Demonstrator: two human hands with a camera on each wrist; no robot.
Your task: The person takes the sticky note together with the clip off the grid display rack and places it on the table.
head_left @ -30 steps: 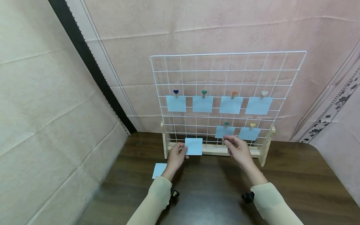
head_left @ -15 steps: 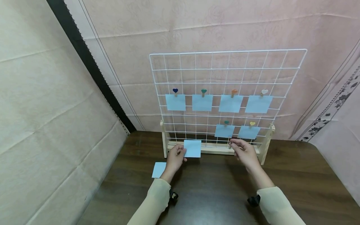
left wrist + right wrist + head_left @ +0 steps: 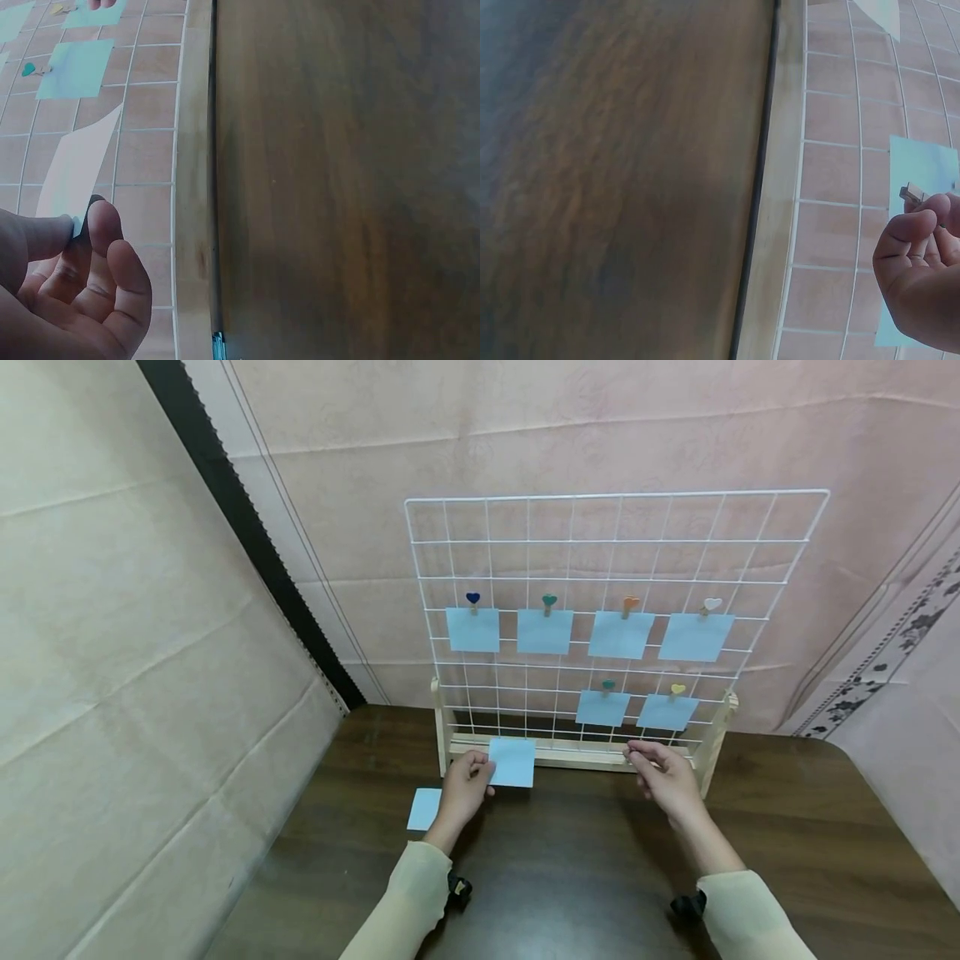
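Note:
My left hand [image 3: 464, 785] pinches a blue paper square [image 3: 513, 762] by its left edge, in front of the grid's lower left part. In the left wrist view that paper [image 3: 79, 165] bends slightly between thumb and fingertip of the hand [image 3: 82, 277]. A small wooden clip [image 3: 912, 193] is pinched in my right hand [image 3: 922, 270], its far end partly covered by the fingers. The head view has the right hand [image 3: 667, 781] below the lower-row papers [image 3: 602, 708], apart from them. A white wire grid [image 3: 525, 687] stands behind both hands.
Four blue papers [image 3: 545, 632] hang by heart-topped clips in the upper row, two in the lower right. Another blue paper [image 3: 424, 809] lies on the brown table [image 3: 555, 877], left of my left wrist. Wooden feet [image 3: 716, 743] support the grid.
My right hand has moved right and slightly down with the clip, away from the lower-row paper. My left hand has lowered the held paper a little.

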